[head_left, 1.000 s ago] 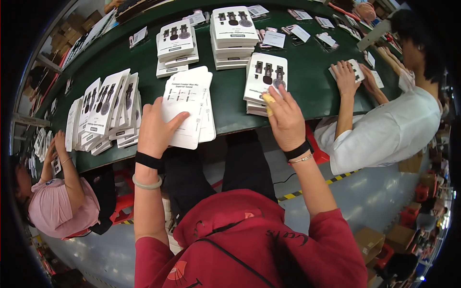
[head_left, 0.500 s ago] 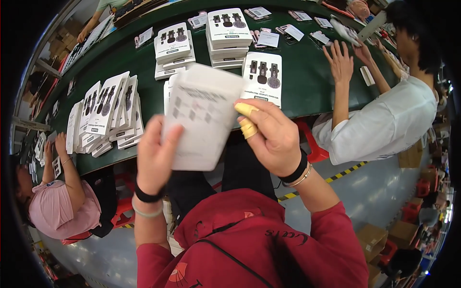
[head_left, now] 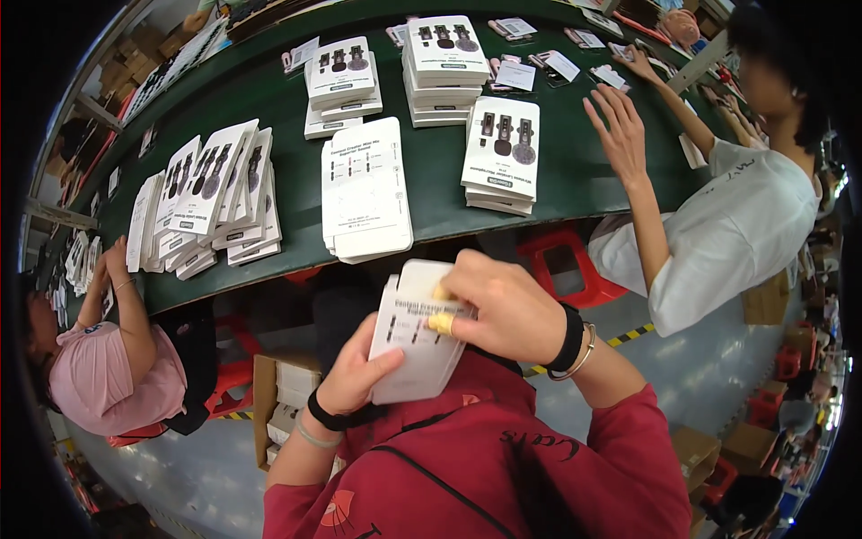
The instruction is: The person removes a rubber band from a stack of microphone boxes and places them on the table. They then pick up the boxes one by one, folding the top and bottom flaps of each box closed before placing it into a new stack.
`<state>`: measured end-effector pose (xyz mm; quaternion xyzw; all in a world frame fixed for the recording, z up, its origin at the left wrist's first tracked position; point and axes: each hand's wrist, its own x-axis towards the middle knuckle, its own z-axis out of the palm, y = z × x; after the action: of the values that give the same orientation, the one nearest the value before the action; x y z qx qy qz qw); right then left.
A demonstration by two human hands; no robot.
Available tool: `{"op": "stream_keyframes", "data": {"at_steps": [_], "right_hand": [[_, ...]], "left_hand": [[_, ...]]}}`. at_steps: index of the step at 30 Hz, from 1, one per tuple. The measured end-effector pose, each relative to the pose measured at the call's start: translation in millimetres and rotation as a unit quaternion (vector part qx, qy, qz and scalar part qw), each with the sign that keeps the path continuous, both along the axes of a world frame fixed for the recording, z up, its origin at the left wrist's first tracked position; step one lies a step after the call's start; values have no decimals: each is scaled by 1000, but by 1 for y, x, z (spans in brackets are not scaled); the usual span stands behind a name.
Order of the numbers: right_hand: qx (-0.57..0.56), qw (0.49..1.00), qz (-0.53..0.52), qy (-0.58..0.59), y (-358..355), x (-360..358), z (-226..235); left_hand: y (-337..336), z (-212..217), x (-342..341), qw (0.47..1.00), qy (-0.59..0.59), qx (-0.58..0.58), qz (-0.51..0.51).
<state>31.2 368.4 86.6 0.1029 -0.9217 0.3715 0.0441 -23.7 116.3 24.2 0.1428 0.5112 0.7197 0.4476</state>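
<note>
A long green tabletop [head_left: 442, 184] runs across a busy workroom, with co-workers seated to either side. At its left end sits a person in pink [head_left: 121, 391]; a leaning cluster of white boxes [head_left: 208, 184] lies beside them, near the front edge.

From where I stand, the left hand [head_left: 355, 370] grips the lower left side of a white box [head_left: 406, 364], thumb on its printed face. That box is off the tabletop, held over the lap just short of the front edge, in line with a pile of printed boxes [head_left: 366, 193] lying there. The right hand [head_left: 512, 310], yellow tape [head_left: 442, 322] on two fingers, is curled against the box's upper end, at what looks like an open flap; whether it pinches or only presses, I can't tell.

To my eye, this calls for a steady left hold without squeezing the sides, and even pressure along the crease, so the thin card doesn't buckle.

Further right, a short stack [head_left: 501, 153] sits at the front edge, near a co-worker in white [head_left: 718, 242].
</note>
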Motion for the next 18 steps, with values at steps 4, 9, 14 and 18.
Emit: {"op": "stream_keyframes", "data": {"at_steps": [4,9,14,18], "right_hand": [[-60,997,47,7,-11,4,0],[38,996,68,53,-14,15,26],[68,993,18,-93,-14,25,22],[-97,985,-8,-142,-17,28,5]], "left_hand": [[2,4,8,975,-178,78,-110],[1,5,5,963,-190,108,-159],[3,10,6,949,-214,184,-139],[0,14,13,954,-218,169,-115]]}}
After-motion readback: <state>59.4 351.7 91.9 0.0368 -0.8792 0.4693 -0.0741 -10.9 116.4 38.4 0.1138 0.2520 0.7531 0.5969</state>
